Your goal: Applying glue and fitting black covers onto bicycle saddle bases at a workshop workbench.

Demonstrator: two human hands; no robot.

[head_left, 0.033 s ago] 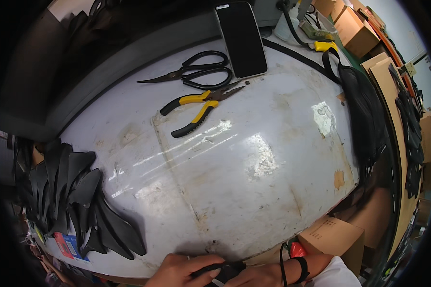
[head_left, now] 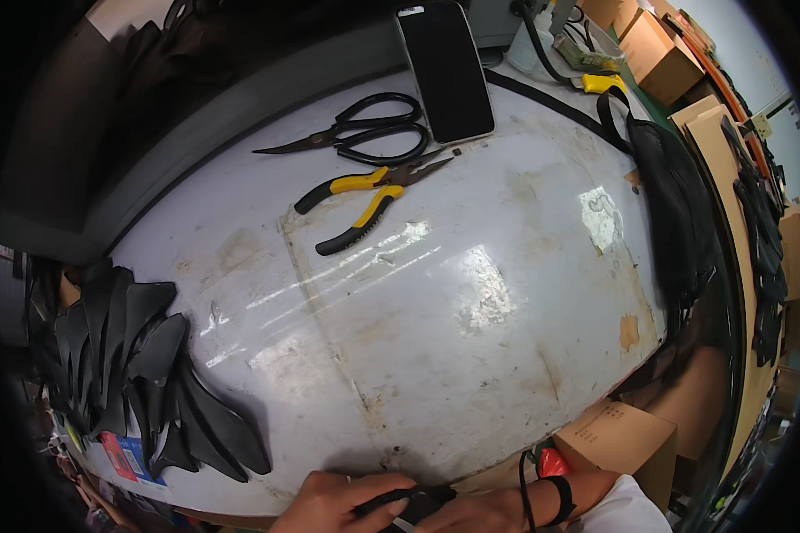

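At the near edge of the table, low in the view, my left hand (head_left: 342,502) is closed, its thumb and forefinger pinching a small black piece (head_left: 425,505). My right hand (head_left: 467,513) meets it from the other side, its fingers curled at the same piece and partly cut off by the picture's lower edge. What kind of piece it is I cannot make out. A light grey strip shows between the hands. Left of them lies a heap of flat, curved black pieces (head_left: 157,351), partly over a blue and red printed packet (head_left: 132,457).
Yellow-and-black pliers (head_left: 389,180) lie spread at the table's far side, beside black-handled scissors (head_left: 329,138) and a dark-screened phone (head_left: 449,75). A black mesh bag (head_left: 676,209) hangs along the right edge. Cardboard boxes (head_left: 618,435) stand below right; a white bottle (head_left: 529,49) stands at the back.
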